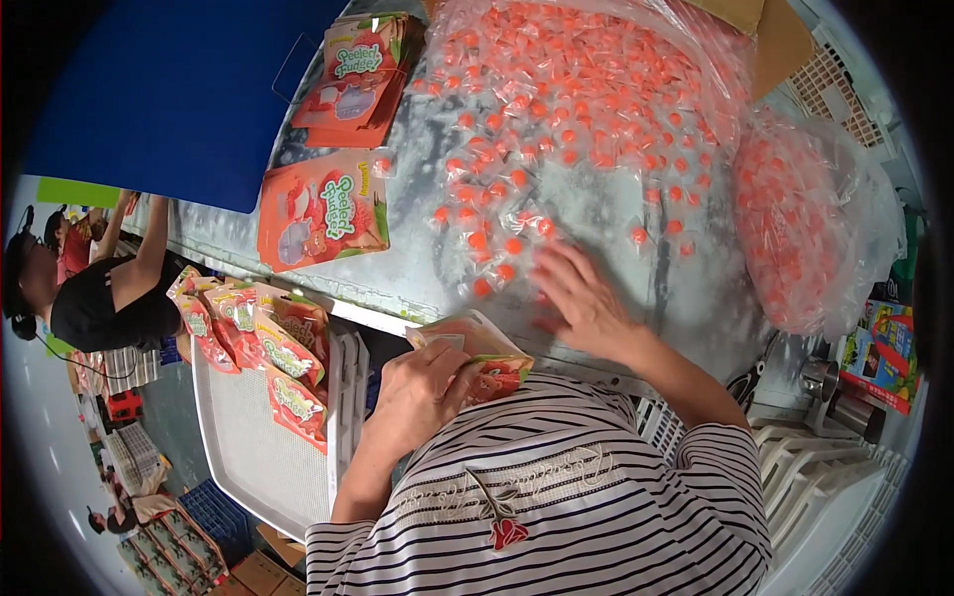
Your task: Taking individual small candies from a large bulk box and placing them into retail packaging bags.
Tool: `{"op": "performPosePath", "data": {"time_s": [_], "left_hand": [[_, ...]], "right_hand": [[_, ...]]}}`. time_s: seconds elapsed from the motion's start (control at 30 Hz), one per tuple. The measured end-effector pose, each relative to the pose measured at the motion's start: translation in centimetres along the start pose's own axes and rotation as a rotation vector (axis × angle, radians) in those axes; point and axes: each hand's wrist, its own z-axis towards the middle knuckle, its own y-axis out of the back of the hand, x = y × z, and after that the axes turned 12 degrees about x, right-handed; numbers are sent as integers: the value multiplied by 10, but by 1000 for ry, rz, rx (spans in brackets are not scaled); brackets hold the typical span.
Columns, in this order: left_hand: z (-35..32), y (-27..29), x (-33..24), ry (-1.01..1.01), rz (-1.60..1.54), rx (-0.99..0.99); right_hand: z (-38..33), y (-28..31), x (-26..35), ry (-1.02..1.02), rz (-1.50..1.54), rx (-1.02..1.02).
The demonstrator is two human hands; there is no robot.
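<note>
My left hand (422, 389) grips an open orange pouch (484, 355) at the near edge of the metal table (417, 258), its mouth turned toward the table. My right hand (581, 298) lies flat on the table with fingers spread, over several small wrapped orange candies (507, 245). A large loose pile of the same candies (586, 109) spreads across the table beyond that hand.
Flat orange pouches (323, 211) and a stack of them (356, 84) lie at the table's left. A white tray (253, 437) to my left holds several filled pouches (268, 343). A clear bag of candies (805, 233) sits right. Another person (99, 288) works at far left.
</note>
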Motion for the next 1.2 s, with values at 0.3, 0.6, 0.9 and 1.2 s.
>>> {"op": "performPosePath", "data": {"time_s": [0.3,0.6,0.9,1.2], "left_hand": [[1,-4,1,31,-48,-1],[-8,-1,2,112,-73,26],[0,-1,5,96,-70,40],[-3,-4,3,78,-36,24]], "right_hand": [[5,20,-14,0,131,-174],[32,52,-64,-210,558,-307],[-4,26,-28,-181,461,-206],[44,2,-17,76,18,72]]}}
